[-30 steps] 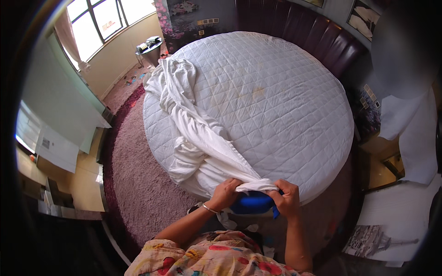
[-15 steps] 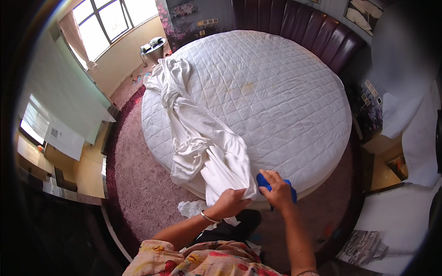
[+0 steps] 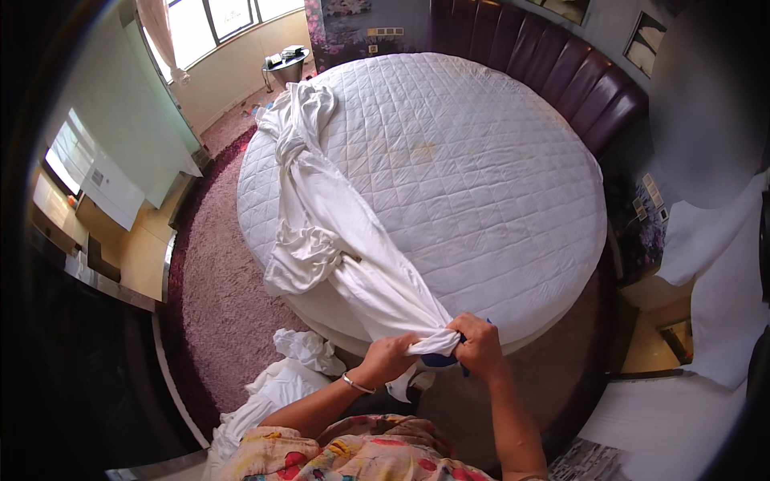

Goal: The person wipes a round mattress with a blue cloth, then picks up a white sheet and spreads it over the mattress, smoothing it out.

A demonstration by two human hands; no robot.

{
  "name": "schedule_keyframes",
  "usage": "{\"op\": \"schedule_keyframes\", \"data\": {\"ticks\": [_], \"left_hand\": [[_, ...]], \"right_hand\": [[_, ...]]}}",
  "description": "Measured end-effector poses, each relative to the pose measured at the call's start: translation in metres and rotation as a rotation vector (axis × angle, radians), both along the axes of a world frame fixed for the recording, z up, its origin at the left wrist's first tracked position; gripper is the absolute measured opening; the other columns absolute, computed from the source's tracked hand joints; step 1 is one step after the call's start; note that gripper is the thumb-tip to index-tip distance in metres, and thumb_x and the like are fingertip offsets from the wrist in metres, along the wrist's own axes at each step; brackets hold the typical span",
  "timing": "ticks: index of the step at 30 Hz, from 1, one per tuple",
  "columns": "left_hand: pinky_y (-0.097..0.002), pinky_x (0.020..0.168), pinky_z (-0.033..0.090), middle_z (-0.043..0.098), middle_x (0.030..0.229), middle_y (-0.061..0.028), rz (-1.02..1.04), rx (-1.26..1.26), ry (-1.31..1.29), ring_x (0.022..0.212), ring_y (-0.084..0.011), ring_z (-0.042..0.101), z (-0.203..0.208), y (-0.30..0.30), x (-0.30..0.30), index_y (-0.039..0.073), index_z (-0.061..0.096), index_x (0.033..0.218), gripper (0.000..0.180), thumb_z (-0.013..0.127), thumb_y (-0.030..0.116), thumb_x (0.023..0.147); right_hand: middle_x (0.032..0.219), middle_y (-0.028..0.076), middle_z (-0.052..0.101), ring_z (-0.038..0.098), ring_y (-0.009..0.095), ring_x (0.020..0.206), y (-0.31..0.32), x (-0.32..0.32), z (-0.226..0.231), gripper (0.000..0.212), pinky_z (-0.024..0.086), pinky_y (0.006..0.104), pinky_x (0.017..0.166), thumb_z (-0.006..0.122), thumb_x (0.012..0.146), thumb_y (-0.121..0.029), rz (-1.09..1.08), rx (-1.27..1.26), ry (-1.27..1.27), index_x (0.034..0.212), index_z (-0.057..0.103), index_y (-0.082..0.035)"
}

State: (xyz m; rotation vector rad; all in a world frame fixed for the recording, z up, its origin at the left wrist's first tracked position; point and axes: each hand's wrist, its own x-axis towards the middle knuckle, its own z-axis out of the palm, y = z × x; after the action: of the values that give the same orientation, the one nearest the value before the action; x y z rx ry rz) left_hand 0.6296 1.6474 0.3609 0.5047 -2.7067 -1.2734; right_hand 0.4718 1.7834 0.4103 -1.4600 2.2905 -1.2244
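A long white bed sheet (image 3: 365, 232) lies bunched across the left part of the round quilted mattress (image 3: 473, 184), running from its far left edge to my hands. My left hand (image 3: 387, 359) has its fingers wrapped round the near end of the sheet. Just to the right, my right hand (image 3: 479, 346) also grips it, and a short twisted length stretches between both fists. Beneath my right hand shows a blue item (image 3: 439, 361), mostly hidden by the hand and sheet; I cannot make out what it is or whether it is held.
Crumpled white cloth (image 3: 277, 383) lies on the purple carpet (image 3: 216, 293) beside my left forearm. A dark red padded headboard (image 3: 553, 68) curves behind the bed. A small round side table (image 3: 289, 64) stands at the far left. White fabric (image 3: 726, 297) hangs at the right.
My right hand has closed on the sheet beside my left hand, and the blue item is now mostly covered. The sheet's near part is drawn straighter. More white cloth shows at the lower left.
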Motion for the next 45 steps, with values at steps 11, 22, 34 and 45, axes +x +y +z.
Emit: {"op": "schedule_keyframes", "data": {"ticks": [11,22,34,45], "left_hand": [[-0.0447,0.068,0.047,0.059,0.077,-0.018,0.164,0.122,0.043,0.076,-0.0383,0.059,-0.003,0.035,-0.001,0.003,0.057,0.083,0.016,0.056,0.019,0.088],[-0.0419,0.05,0.042,0.052,0.057,-0.0188,0.276,-0.014,0.198,0.052,-0.0367,0.054,0.044,0.161,-0.076,0.002,0.053,0.069,0.032,0.066,0.026,0.087],[-0.0384,0.079,0.049,0.059,0.102,-0.0143,0.556,0.037,0.276,0.091,-0.0341,0.06,0.015,0.252,-0.116,0.003,0.06,0.097,0.021,0.068,0.009,0.079],[-0.0406,0.057,0.048,0.058,0.067,-0.0192,0.664,0.346,0.22,0.063,-0.0371,0.061,0.028,0.248,-0.093,0.004,0.057,0.093,0.008,0.055,0.011,0.09]], "right_hand": [[0.089,0.009,0.065,0.064,0.033,0.08,0.043,-0.091,-0.034,0.014,0.052,0.0386,0.068,0.065,0.076,-0.013,-0.041,0.111,0.055,0.09,0.066,-0.01],[0.104,0.013,0.063,0.063,0.033,0.093,0.093,-0.083,-0.003,0.031,0.051,0.0362,0.077,0.066,0.076,-0.012,0.564,-0.031,-0.226,0.106,0.064,-0.007],[0.074,0.011,0.059,0.06,0.03,0.064,0.149,-0.144,0.026,0.008,0.047,0.0358,0.057,0.068,0.074,-0.007,0.641,-0.05,-0.316,0.079,0.063,-0.003],[0.104,0.01,0.063,0.065,0.031,0.081,0.153,-0.182,0.009,0.035,0.053,0.0379,0.068,0.071,0.074,-0.017,0.676,0.217,0.087,0.108,0.063,-0.009]]}}
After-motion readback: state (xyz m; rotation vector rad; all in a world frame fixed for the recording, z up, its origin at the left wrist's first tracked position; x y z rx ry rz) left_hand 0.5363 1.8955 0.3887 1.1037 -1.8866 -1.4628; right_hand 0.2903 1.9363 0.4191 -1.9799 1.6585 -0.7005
